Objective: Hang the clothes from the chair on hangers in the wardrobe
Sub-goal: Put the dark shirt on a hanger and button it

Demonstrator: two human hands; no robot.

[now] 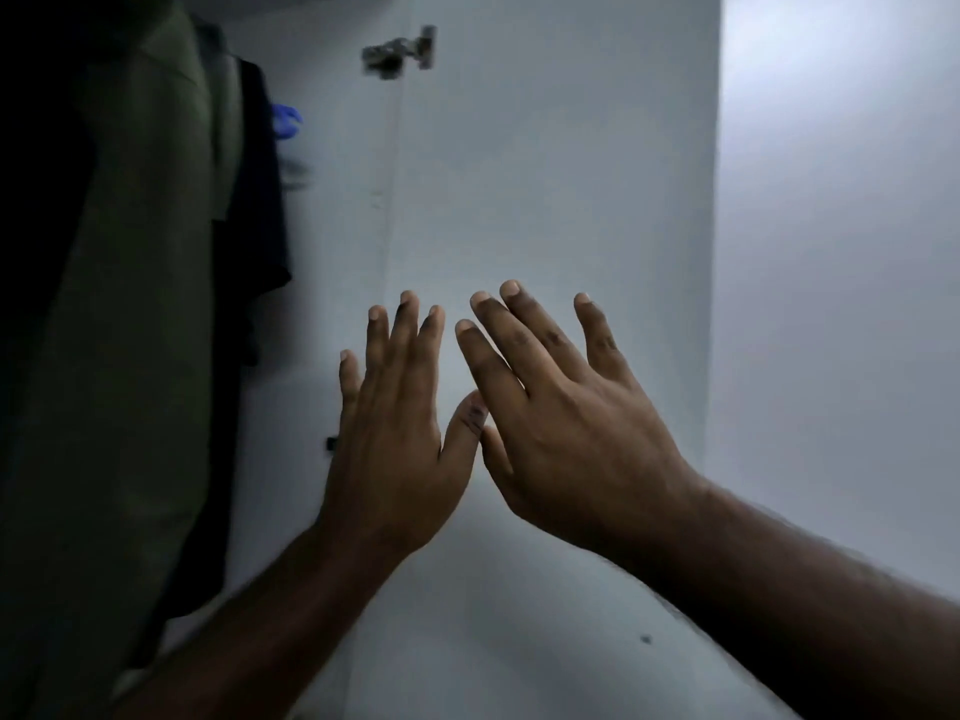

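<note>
Empty, flat left hand (pixel 395 433) and right hand (pixel 566 428) face smooth wardrobe panel (pixel 545 174).

Dim, bluish light; dark, blurred left edge

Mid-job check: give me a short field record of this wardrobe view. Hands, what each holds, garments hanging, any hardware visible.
left hand: open, fingers straight and raised, no grip on anything
right hand: open, fingers spread, holding nothing
hands relation: side by side, thumbs close together in front of the white wardrobe panel
green garment: hanging at far left
dark garment: hanging just behind the green one
blue hanger hook: partly visible beside the dark garment, blurred
door hinge: metal, top centre
chair: not in view
</note>
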